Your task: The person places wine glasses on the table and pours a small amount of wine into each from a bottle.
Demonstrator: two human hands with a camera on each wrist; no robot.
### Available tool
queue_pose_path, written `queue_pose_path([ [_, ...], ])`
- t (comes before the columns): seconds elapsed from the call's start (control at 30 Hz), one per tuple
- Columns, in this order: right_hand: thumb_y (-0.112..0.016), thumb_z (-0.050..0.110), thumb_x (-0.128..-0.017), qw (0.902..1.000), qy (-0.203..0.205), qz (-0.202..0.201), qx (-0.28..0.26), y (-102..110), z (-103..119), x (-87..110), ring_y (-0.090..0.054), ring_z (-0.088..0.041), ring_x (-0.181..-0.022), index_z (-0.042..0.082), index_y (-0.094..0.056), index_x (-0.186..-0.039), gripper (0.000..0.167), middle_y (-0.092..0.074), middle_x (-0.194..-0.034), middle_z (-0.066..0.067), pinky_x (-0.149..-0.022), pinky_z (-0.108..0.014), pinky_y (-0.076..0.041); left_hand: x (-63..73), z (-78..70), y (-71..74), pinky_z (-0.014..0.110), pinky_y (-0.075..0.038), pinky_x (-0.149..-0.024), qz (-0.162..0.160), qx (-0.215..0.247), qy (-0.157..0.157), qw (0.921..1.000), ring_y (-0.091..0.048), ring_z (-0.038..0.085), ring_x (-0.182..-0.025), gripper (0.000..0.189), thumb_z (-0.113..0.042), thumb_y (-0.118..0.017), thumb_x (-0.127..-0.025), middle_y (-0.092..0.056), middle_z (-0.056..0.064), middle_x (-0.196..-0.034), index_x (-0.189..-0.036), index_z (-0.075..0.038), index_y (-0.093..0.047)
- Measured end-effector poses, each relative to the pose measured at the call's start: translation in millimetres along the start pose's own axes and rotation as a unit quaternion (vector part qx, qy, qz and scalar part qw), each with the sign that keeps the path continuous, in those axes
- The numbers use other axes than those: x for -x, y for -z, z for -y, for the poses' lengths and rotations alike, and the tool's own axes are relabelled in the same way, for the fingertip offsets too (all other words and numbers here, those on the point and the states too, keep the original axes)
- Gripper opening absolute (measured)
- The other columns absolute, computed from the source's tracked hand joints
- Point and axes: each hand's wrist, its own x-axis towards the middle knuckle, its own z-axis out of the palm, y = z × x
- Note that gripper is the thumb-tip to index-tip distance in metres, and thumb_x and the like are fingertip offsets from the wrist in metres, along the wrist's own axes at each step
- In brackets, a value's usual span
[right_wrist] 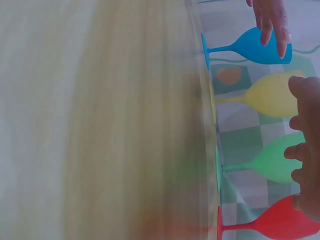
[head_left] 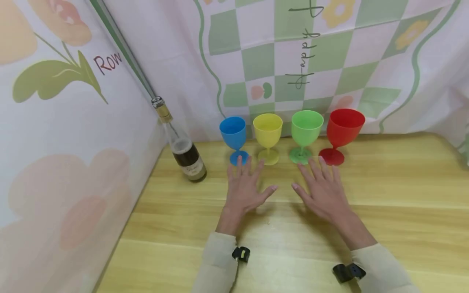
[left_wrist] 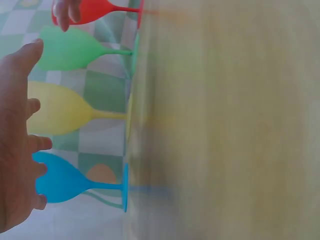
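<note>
Four-coloured stemmed goblets stand upright in a row by the curtain: a blue goblet [head_left: 233,132], a yellow goblet [head_left: 268,130], a green goblet [head_left: 307,128] and a red goblet [head_left: 344,127]. My left hand [head_left: 244,191] hovers over the table before the blue and yellow ones, fingers spread and holding nothing. Before the green and red ones is my right hand [head_left: 325,193], likewise spread, palm down. Both wrist views show the hands raised above the tabletop, with the goblets beyond the left hand [left_wrist: 17,145] and the right hand [right_wrist: 307,145].
A glass bottle [head_left: 183,150] with dark liquid and a pale label stands left of the blue goblet. The wooden table [head_left: 168,244] meets a printed curtain [head_left: 256,61] at the back and a flowered panel [head_left: 66,134] on the left.
</note>
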Motion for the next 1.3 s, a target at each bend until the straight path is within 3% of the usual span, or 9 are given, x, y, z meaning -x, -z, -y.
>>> queue_pose_path([
  [0.13,-0.049,0.044,-0.103,0.9979,0.009,-0.019,-0.062,2,6,-2.4,-0.024,-0.052,-0.151,0.007,-0.039,-0.155,0.064,-0.035,-0.161,-0.027,-0.117,-0.073,-0.019,0.8,6.3,8.2,0.068,-0.018,-0.123,-0.018,0.015,0.01,0.9997,-0.009,0.04,-0.16,0.086,-0.079,-0.037,-0.092,-0.023,0.011,-0.17,-0.163,-0.033,-0.021],
  [0.23,-0.049,0.037,-0.105,0.9892,0.006,-0.018,-0.145,5,13,-4.8,-0.029,-0.051,-0.149,0.006,-0.039,-0.154,0.06,-0.036,-0.161,-0.025,-0.116,-0.072,-0.023,1.9,11.7,17.4,0.068,-0.02,-0.122,-0.041,0.033,0.015,0.9985,-0.01,0.037,-0.161,0.085,-0.077,-0.04,-0.092,-0.025,0.01,-0.17,-0.162,-0.031,-0.024],
  [0.43,-0.049,0.03,-0.106,0.951,-0.02,0.018,-0.308,10,26,-10.1,-0.028,-0.048,-0.15,0.004,-0.036,-0.155,0.057,-0.035,-0.162,-0.024,-0.118,-0.071,-0.022,5.7,22.7,35.1,0.069,-0.024,-0.12,-0.097,0.089,0.019,0.9911,-0.021,0.04,-0.157,0.082,-0.07,-0.048,-0.092,-0.033,0.013,-0.166,-0.158,-0.023,-0.035],
  [0.53,-0.052,0.024,-0.105,0.9277,-0.014,0.035,-0.371,9,30,-13.8,-0.031,-0.047,-0.149,0.001,-0.036,-0.155,0.057,-0.038,-0.16,-0.025,-0.118,-0.07,-0.023,8.0,28.9,42.2,0.07,-0.025,-0.119,-0.149,0.14,0.011,0.9788,-0.029,0.044,-0.154,0.078,-0.06,-0.055,-0.093,-0.039,0.017,-0.162,-0.155,-0.017,-0.04],
  [0.6,-0.054,0.02,-0.104,0.9131,-0.008,0.047,-0.405,7,31,-16.7,-0.035,-0.047,-0.147,0.0,-0.036,-0.154,0.057,-0.041,-0.158,-0.025,-0.118,-0.069,-0.024,9.0,34.2,45.2,0.069,-0.029,-0.117,-0.201,0.175,0.0,0.9638,-0.036,0.045,-0.15,0.074,-0.052,-0.06,-0.092,-0.047,0.018,-0.156,-0.152,-0.012,-0.045],
  [0.7,-0.055,0.015,-0.102,0.8988,0.002,0.058,-0.435,1,34,-21.5,-0.039,-0.047,-0.144,-0.002,-0.037,-0.152,0.056,-0.044,-0.154,-0.027,-0.117,-0.069,-0.026,9.5,43.4,47.6,0.065,-0.037,-0.114,-0.28,0.21,-0.014,0.9368,-0.049,0.042,-0.141,0.067,-0.042,-0.064,-0.09,-0.057,0.019,-0.147,-0.145,-0.005,-0.052],
  [0.9,-0.057,0.011,-0.1,0.886,0.005,0.072,-0.458,-13,44,-33.2,-0.043,-0.049,-0.14,-0.002,-0.039,-0.151,0.056,-0.048,-0.15,-0.029,-0.115,-0.068,-0.031,13.8,62.8,55.3,0.062,-0.043,-0.108,-0.373,0.266,0.0,0.8889,-0.057,0.04,-0.129,0.062,-0.032,-0.067,-0.087,-0.062,0.022,-0.138,-0.14,0.0,-0.055],
  [1.1,-0.059,0.011,-0.098,0.8749,0.003,0.085,-0.477,-21,58,-51.3,-0.043,-0.047,-0.142,-0.001,-0.038,-0.152,0.059,-0.047,-0.152,-0.028,-0.117,-0.066,-0.032,13.8,85.6,65.1,0.057,-0.044,-0.11,-0.435,0.333,0.021,0.8361,-0.058,0.041,-0.128,0.055,-0.016,-0.067,-0.085,-0.063,0.028,-0.133,-0.132,0.009,-0.057],
  [1.3,-0.06,0.008,-0.096,0.8649,0.001,0.086,-0.495,-24,73,-70.1,-0.041,-0.049,-0.143,-0.001,-0.035,-0.153,0.063,-0.045,-0.153,-0.028,-0.117,-0.066,-0.032,12.0,102.4,75.0,0.05,-0.045,-0.103,-0.446,0.429,0.067,0.7828,-0.059,0.035,-0.123,0.044,-0.007,-0.065,-0.087,-0.064,0.028,-0.128,-0.129,0.007,-0.06],
])
